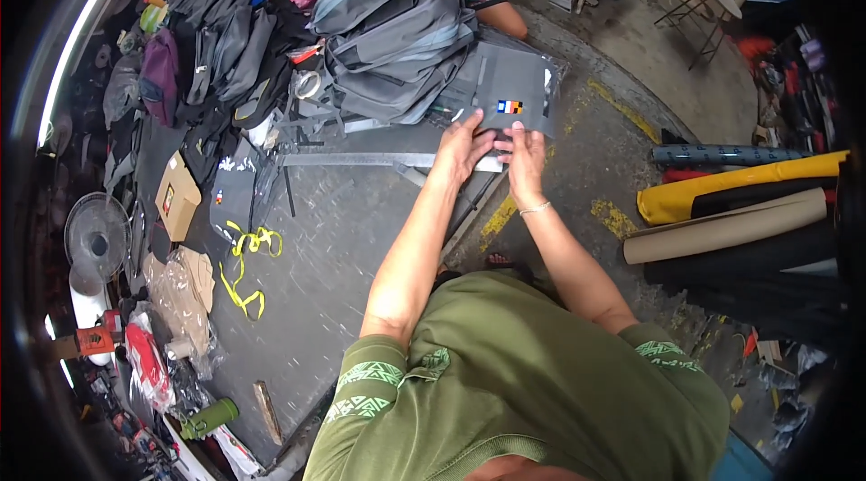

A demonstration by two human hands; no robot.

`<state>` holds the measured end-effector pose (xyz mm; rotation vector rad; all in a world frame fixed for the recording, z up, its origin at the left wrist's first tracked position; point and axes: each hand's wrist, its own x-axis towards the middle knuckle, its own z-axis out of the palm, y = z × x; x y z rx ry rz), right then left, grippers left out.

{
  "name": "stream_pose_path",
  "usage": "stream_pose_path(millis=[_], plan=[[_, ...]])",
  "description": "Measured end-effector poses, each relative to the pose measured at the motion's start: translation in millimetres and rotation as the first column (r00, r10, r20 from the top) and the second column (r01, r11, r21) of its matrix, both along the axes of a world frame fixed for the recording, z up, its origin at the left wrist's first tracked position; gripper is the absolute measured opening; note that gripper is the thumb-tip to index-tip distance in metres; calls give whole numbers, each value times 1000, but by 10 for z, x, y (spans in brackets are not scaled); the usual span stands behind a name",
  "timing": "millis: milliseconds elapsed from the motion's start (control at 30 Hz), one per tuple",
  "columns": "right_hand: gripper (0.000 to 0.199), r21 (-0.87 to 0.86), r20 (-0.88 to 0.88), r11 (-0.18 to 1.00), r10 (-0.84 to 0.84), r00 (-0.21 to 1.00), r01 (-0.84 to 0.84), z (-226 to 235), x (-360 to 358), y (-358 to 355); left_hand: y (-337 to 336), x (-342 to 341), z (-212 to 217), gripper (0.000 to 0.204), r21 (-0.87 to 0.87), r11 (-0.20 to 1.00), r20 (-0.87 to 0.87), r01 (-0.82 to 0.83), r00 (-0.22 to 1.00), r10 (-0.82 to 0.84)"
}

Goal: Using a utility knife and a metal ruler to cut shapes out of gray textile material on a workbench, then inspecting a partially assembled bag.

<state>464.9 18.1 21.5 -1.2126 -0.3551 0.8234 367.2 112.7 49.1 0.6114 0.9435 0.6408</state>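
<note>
We pinch the near edge of a grey panel with our left hand and right hand, backpacks stacked just beyond. It looks like positioning; next calls for a steady, flat hold.

Matt grey cloth panel (woven patch), dull metal ruler, rough concrete floor.

Small striped label — blue, orange, black (on grey panel); brown cardboard box far left.
</note>
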Motion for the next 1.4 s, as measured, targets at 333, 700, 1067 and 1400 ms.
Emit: stream_pose_path(millis=[333,700,1067,1400], plan=[[25,-193,241,979,-17,970,65,420,736,-191,614,-630,117,76,248,897,10,-366,927,375],[34,-492,424,866,332,843,-94,295,994,545,761,-877,178,85,135,928,130,-347,935,331],[75,-297,470,952,78,879,74,-56,677,476,514,-1478,-60,91,125,991,-67,-45,996,53],[61,-237,486,961,-13,874,146,-280,1165,151,1049,-3205,-110,27,253,936,-123,-246,951,284]])
